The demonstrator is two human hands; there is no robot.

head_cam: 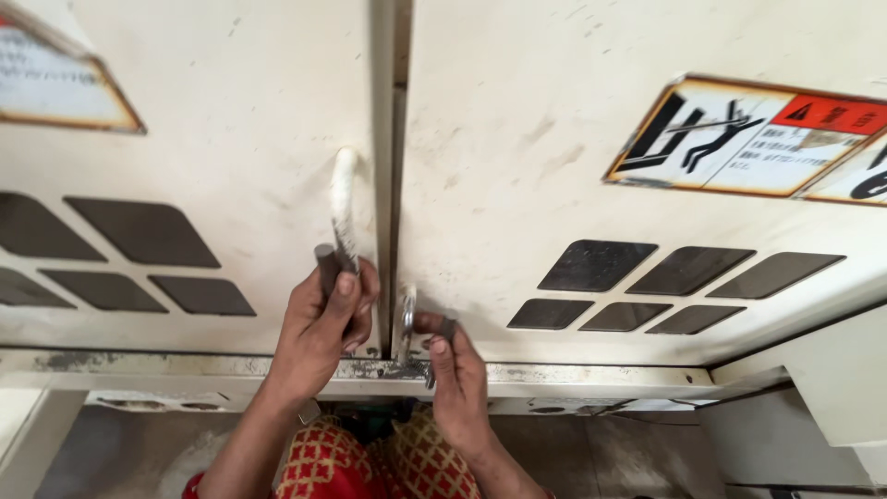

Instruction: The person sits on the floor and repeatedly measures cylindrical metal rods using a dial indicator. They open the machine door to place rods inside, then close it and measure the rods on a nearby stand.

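Our right hand [455,374] pinches a small dark metal piece [447,329] just beside the right door handle [407,319]. Our left hand [325,323] is closed around a dark cylinder [326,263], touching the white left door handle [344,208] above it.

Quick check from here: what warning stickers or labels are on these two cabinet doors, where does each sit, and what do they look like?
Warning sticker: upper right door, slanted rectangle, orange border, white field, black figure pictogram, red corner panel.
Second sticker: right edge beside it, mostly cut off, white with black mark.
Label: upper left door, partly cropped, white, orange-brown border.
No screens or packages.
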